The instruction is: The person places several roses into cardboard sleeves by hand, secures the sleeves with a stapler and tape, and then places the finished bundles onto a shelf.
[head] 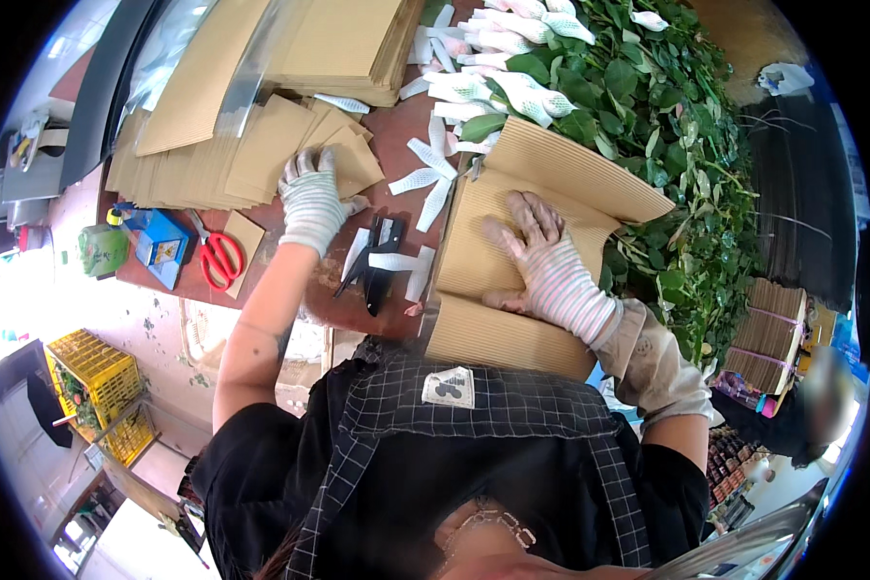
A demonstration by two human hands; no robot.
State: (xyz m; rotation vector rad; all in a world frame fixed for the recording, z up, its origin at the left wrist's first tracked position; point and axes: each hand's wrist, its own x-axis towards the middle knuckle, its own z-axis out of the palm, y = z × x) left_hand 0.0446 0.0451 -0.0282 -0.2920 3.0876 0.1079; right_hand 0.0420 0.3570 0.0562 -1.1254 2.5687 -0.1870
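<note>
Both hands wear striped, soiled work gloves. My left hand (313, 196) lies on small cardboard pieces (275, 141) fanned over the table; whether it grips one is hidden. My right hand (536, 254) rests with spread fingers on a creased sheet of corrugated cardboard (478, 232), whose far flap stands raised. Between the hands lie a black stapler-like tool (380, 268) and white foam net sleeves (431, 159). Red-handled scissors (221, 254) rest left of my left forearm, partly over a small cardboard piece. Beyond the sheet, rose blooms in net sleeves (515, 87) top leafy green stems (696, 181).
A stack of large cardboard sheets (333, 43) stands at the back. A blue box (161, 243) and a green container (101, 250) are at the table's left edge. A yellow crate (101, 377) stands lower left. Bundled cardboard (765, 326) and a person (805, 420) are at right.
</note>
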